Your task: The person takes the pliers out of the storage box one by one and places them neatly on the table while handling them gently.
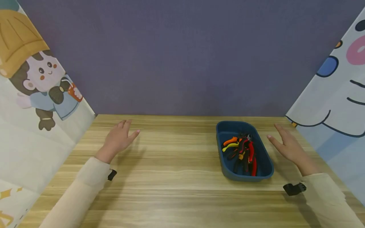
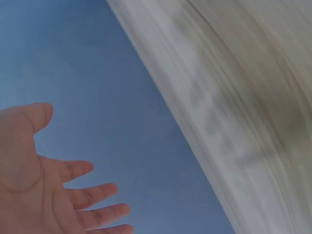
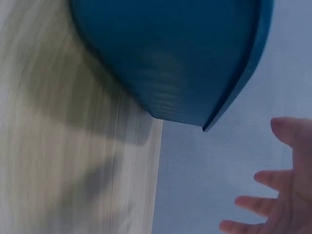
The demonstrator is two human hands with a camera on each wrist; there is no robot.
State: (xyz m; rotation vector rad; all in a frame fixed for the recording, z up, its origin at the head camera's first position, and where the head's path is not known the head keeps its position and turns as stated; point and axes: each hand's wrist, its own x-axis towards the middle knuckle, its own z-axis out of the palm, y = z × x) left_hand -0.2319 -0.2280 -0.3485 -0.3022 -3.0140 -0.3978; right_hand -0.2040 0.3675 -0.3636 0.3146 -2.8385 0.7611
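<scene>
A blue plastic bin [image 1: 266, 158] stands on the right part of the table, with several pliers [image 1: 243, 150] heaped inside; their handles are red, orange, yellow and black. My right hand [image 1: 289, 147] hovers just to the right of the bin, fingers extended, apart from it and holding nothing. The bin's outer wall [image 3: 165, 58] fills the upper part of the right wrist view, with the right hand's spread fingers at lower right. Far to the left, my left hand [image 1: 118, 139] is over the table, its palm bare and its fingers extended in the left wrist view.
The wood-grain table [image 1: 176, 164] runs back to a dark grey-blue panel [image 1: 182, 57]. Cartoon-printed sheets flank it, one on the left [image 1: 25, 136] and one on the right [image 1: 345, 126]. Small black devices sit at both wrists.
</scene>
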